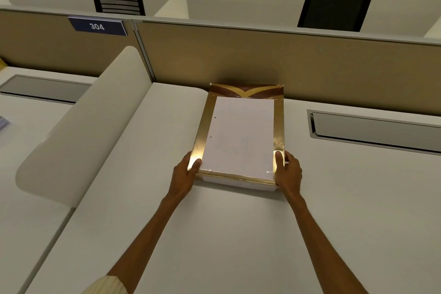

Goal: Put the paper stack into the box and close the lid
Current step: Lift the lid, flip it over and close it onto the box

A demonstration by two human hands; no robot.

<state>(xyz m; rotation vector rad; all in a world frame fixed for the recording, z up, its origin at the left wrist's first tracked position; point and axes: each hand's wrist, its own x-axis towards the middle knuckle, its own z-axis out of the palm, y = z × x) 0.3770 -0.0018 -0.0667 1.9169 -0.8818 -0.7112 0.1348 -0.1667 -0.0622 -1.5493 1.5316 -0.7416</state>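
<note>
My box (278,126) is shiny gold w/ a brown-and-gold swoosh pattern at the far end; paper stack (241,136) inside is plain white. Tabletop (214,234) is off-white, partition (286,62) tan, sign (97,26) navy w/ white "304", chairs (334,9) black.

Your left hand (185,172) and right hand (288,170) are bare, with no rings, watch or gloves. Both forearms are uncovered. At seven o'clock, your left sleeve (107,285) shows: cream, ribbed knit, pushed up.
</note>
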